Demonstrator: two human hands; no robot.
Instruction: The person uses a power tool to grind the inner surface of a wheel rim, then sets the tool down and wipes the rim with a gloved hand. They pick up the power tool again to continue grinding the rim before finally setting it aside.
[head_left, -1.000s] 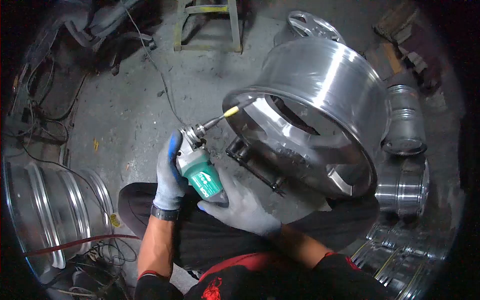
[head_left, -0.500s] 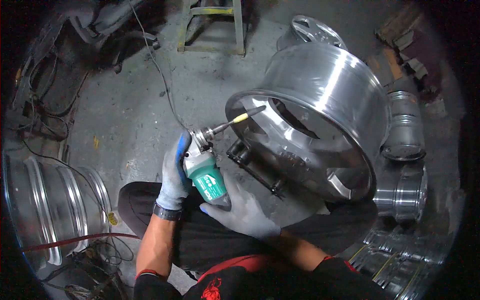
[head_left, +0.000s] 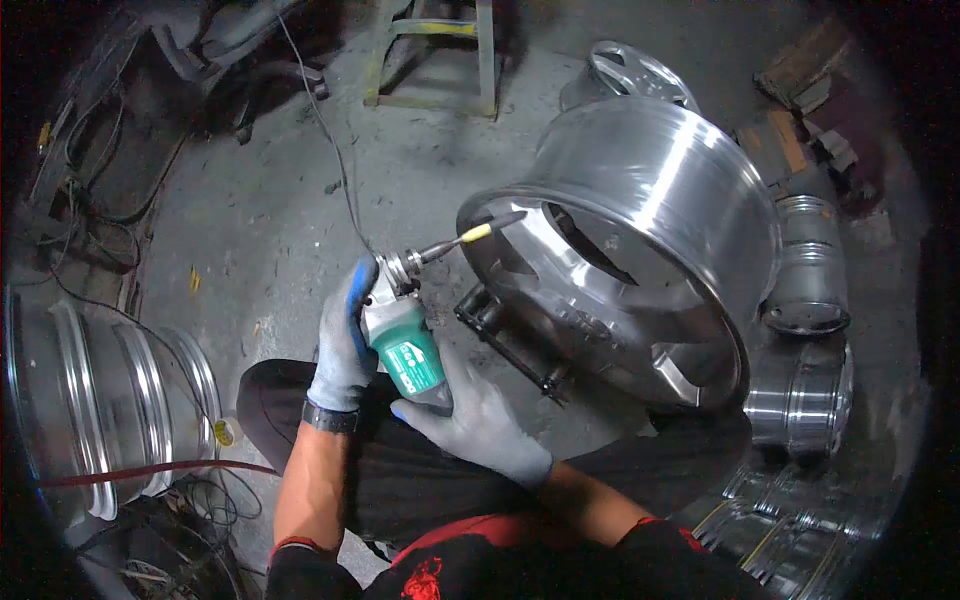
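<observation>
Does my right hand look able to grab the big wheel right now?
Probably not directly: the right hand holds the grinder, and a black bar shows between hand and wheel.

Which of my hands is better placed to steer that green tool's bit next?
Probably the left hand: it grips the green power tool at its metal head, close to the yellow-banded bit pointing toward the big wheel. The right hand holds the tool's rear end, farther from the bit.

The single head-worn camera looks forward and steeply down, past the wearer's lap (head_left: pixel 395 470) to the floor (head_left: pixel 260 220). Its wide, dark-rimmed view takes in the left hand (head_left: pixel 343 345) and right hand (head_left: pixel 480 425) from close above.
</observation>
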